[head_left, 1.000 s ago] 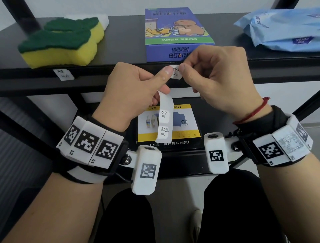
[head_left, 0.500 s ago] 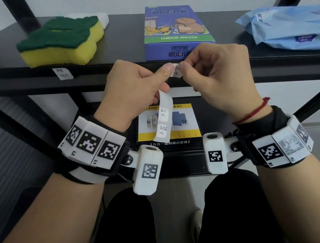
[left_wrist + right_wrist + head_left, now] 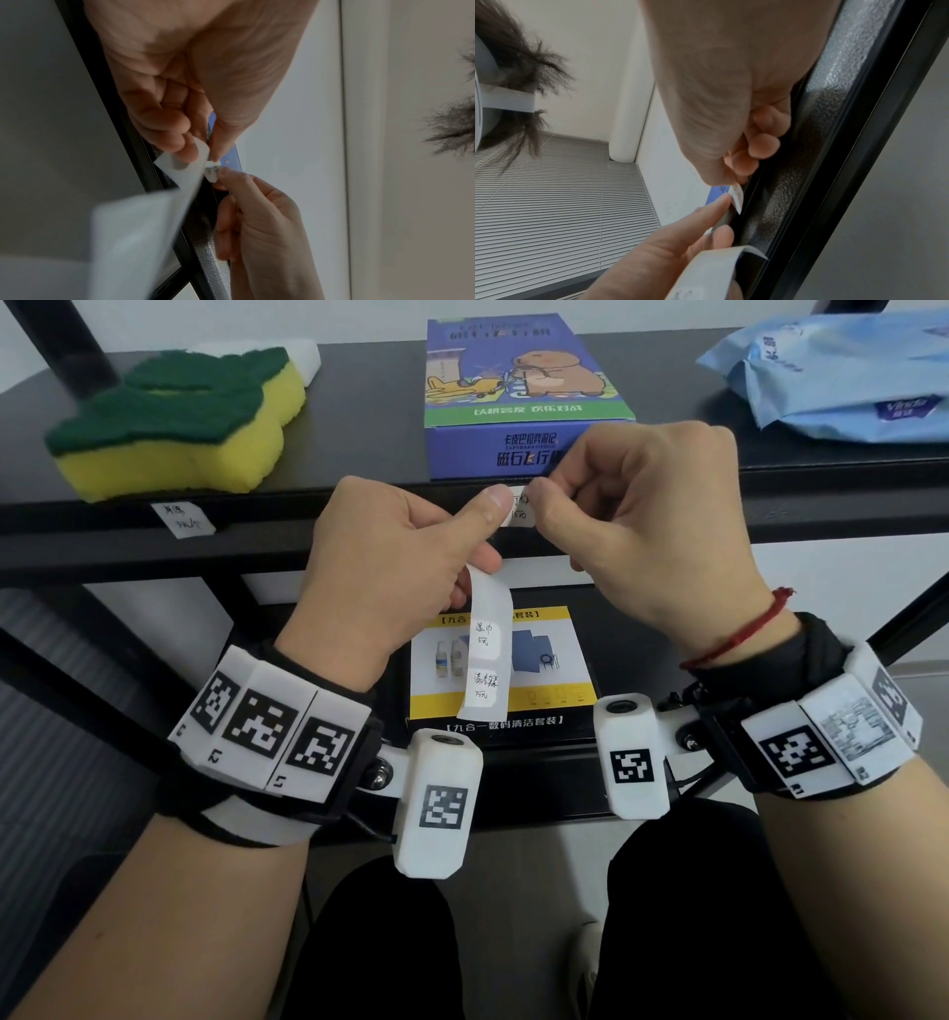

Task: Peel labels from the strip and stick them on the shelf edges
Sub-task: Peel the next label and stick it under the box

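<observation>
While my right hand [image 3: 652, 526] pinches small white handwritten label [image 3: 519, 511] at thumb and forefinger, left hand [image 3: 390, 567] grips white backing strip [image 3: 485, 654], thumb tip against label's other edge. Label sits between both grips, just before black metal shelf edge [image 3: 257, 531], below purple game box [image 3: 524, 392]; I judge press goes straight forward, right hand nearer. Strip hangs downward, long axis vertical, two labels left on it. One label [image 3: 182, 518] already stuck under yellow-green sponge [image 3: 174, 428]. Adhesive side hidden; whether label touches edge, cannot tell.
</observation>
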Available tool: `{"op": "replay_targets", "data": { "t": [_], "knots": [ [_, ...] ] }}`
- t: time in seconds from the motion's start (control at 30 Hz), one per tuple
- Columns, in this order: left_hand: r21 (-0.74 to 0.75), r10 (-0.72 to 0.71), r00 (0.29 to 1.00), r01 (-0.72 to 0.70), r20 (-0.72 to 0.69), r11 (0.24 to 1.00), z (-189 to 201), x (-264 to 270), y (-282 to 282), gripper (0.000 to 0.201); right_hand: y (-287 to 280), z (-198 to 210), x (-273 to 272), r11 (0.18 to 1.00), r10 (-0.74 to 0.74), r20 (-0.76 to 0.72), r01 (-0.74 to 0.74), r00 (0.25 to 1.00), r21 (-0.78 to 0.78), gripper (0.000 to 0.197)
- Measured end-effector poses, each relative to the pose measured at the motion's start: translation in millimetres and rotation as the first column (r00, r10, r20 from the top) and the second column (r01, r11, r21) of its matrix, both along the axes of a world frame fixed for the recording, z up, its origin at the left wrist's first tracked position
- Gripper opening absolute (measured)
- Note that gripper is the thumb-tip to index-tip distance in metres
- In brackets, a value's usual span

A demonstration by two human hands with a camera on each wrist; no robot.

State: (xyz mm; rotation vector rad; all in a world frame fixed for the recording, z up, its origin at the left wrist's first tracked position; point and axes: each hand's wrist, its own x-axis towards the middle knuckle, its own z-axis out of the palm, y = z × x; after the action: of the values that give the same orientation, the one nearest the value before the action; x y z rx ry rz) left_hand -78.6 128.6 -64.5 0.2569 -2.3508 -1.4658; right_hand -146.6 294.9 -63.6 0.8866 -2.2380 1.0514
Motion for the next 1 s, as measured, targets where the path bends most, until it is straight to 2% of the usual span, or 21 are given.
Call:
{"op": "replay_targets", "data": {
  "t": [1.0],
  "knots": [
    [-0.015,0.01,1.0,-0.01,0.012,1.0,0.4,-0.7,0.0,0.042,7.0,0.9,-1.2,1.0,-0.03,0.019,0.03,0.999,0.007,0.036]
  ]
}}
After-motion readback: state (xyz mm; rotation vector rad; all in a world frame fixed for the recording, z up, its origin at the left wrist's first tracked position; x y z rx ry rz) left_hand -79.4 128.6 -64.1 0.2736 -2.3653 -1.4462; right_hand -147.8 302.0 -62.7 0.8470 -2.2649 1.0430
